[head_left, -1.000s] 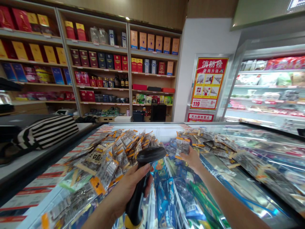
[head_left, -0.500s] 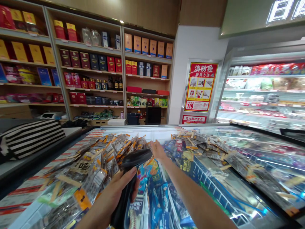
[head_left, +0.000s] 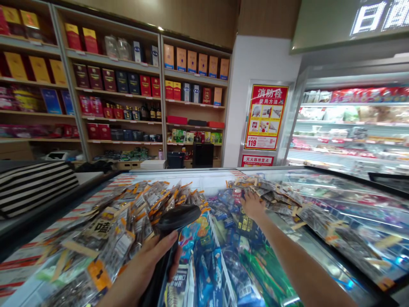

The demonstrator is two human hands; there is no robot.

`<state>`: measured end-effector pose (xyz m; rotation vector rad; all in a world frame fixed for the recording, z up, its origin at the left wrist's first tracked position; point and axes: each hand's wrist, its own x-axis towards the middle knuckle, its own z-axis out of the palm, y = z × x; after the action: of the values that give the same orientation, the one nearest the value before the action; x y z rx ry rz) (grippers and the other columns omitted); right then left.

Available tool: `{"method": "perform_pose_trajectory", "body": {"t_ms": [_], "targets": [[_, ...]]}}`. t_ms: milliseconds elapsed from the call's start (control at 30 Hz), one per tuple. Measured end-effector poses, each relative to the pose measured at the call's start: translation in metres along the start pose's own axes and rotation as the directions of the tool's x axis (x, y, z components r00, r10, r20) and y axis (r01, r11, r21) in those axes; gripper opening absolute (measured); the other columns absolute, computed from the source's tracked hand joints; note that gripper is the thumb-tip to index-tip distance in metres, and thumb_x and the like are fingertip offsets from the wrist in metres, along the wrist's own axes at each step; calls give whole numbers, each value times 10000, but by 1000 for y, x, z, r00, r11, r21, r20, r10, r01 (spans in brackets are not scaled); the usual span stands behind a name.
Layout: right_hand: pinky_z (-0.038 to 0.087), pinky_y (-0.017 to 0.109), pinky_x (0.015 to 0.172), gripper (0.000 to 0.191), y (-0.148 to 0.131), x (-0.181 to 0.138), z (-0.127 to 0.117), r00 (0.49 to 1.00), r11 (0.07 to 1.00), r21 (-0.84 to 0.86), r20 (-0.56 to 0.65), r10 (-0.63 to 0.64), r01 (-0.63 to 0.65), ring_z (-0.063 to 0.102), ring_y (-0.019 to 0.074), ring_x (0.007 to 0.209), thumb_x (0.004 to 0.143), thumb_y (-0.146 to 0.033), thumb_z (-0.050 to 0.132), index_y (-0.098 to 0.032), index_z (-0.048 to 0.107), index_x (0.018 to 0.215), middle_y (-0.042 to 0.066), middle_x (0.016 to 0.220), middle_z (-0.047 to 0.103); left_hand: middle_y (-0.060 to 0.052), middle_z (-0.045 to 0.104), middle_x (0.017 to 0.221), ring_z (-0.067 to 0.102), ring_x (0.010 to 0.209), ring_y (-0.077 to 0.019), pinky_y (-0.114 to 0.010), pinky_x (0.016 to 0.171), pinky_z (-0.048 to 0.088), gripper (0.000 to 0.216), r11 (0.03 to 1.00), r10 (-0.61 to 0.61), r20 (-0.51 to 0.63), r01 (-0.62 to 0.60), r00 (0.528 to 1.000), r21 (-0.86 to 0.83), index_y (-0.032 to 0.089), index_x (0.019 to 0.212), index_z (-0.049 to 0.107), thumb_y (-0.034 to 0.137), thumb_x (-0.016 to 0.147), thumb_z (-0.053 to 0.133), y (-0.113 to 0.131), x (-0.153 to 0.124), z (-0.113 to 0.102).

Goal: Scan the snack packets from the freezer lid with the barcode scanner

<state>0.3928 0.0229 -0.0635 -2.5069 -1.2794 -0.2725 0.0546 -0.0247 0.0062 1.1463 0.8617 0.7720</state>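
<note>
My left hand (head_left: 159, 251) is wrapped round the grip of a black handheld barcode scanner (head_left: 179, 217), its wide head pointing forward over the freezer. To the right, my right hand (head_left: 253, 205) reaches out with fingers stretched and apart, palm down. It is at the near edge of a pile of clear packets with orange tops (head_left: 277, 192), which lies on the freezer's right side; whether it touches the packets or the glass I cannot tell. Below it are blue frozen packs (head_left: 223, 213) and green packs (head_left: 265, 268). Blue ice-cream wrappers (head_left: 207, 268) lie in a wire basket left of these.
Another heap of orange-topped packets (head_left: 128, 217) covers the freezer's left side. A black-and-white striped bag (head_left: 35, 185) rests at the far left. Shelves of boxed bottles (head_left: 118, 81) stand behind, and a lit chiller (head_left: 348, 123) is at the right.
My right hand has moved right, from the middle of the freezer to the right-hand packets. Green packs below it now show more plainly. My left hand still grips the scanner.
</note>
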Motion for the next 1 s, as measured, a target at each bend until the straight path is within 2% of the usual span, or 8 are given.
{"method": "perform_pose_trajectory", "body": {"t_ms": [133, 233, 367, 467, 600, 733, 900, 1000], "targets": [[276, 476, 862, 418, 2, -19, -4, 976, 978, 51, 69, -206, 203, 347, 248, 1130, 804, -381, 231, -220, 523, 1056, 67, 1230, 430, 19, 521, 489, 428, 400, -82, -189, 400, 345, 264, 1000, 8, 11, -8, 1000, 15, 172, 631, 482, 428, 665, 534, 1, -3, 0], [361, 326, 789, 397, 2, -31, -14, 951, 939, 194, 62, -301, 285, 500, 192, 965, 789, -413, 270, -227, 596, 918, 48, 1033, 584, 18, 519, 482, 432, 404, -86, -194, 406, 350, 283, 1000, -2, 22, 1, 1000, 15, 169, 629, 492, 448, 662, 527, 1, -4, 1], [379, 245, 619, 420, 10, -34, -23, 986, 935, 314, -86, -144, 164, 567, 172, 713, 754, -489, 318, -189, 612, 786, 44, 722, 632, 17, 523, 483, 433, 397, -88, -203, 408, 352, 309, 1000, 3, 44, -4, 999, 12, 165, 605, 499, 470, 642, 537, -1, -1, 1], [359, 239, 586, 411, 6, -38, -27, 986, 960, 242, -124, -111, 139, 559, 174, 690, 708, -523, 394, -204, 595, 871, 37, 711, 618, 23, 517, 478, 432, 396, -84, -200, 411, 347, 302, 1000, 7, 60, -8, 998, 17, 164, 608, 506, 460, 661, 523, -2, 0, -1], [354, 259, 621, 381, -9, -49, -29, 959, 953, 111, -17, -282, 282, 546, 183, 711, 700, -528, 411, -224, 632, 764, 54, 714, 599, 25, 516, 475, 434, 405, -80, -195, 419, 341, 300, 999, 12, 86, -14, 996, 34, 162, 613, 504, 449, 698, 487, -2, -1, -1], [348, 258, 720, 254, -13, -49, -21, 910, 888, 205, -44, -413, 412, 525, 167, 804, 708, -407, 461, -216, 627, 723, 37, 765, 588, 21, 528, 486, 442, 404, -78, -201, 427, 346, 285, 999, 8, 96, -11, 995, 32, 161, 622, 489, 434, 703, 490, -2, -2, 1], [369, 265, 641, 408, -5, -37, -10, 976, 945, 255, 19, -215, 203, 553, 198, 762, 579, -393, 582, -165, 563, 916, 63, 790, 610, 19, 545, 511, 446, 397, -75, -200, 416, 336, 270, 998, -10, 104, 4, 995, 57, 161, 667, 490, 429, 703, 493, -2, -1, 1], [360, 250, 559, 306, -9, -33, -11, 978, 941, 312, 113, -173, 131, 567, 198, 669, 559, -392, 587, -174, 577, 774, 42, 665, 614, 18, 547, 512, 452, 401, -78, -202, 420, 338, 272, 998, -8, 105, 1, 994, 69, 161, 677, 492, 432, 701, 494, -3, -1, 2]]}}
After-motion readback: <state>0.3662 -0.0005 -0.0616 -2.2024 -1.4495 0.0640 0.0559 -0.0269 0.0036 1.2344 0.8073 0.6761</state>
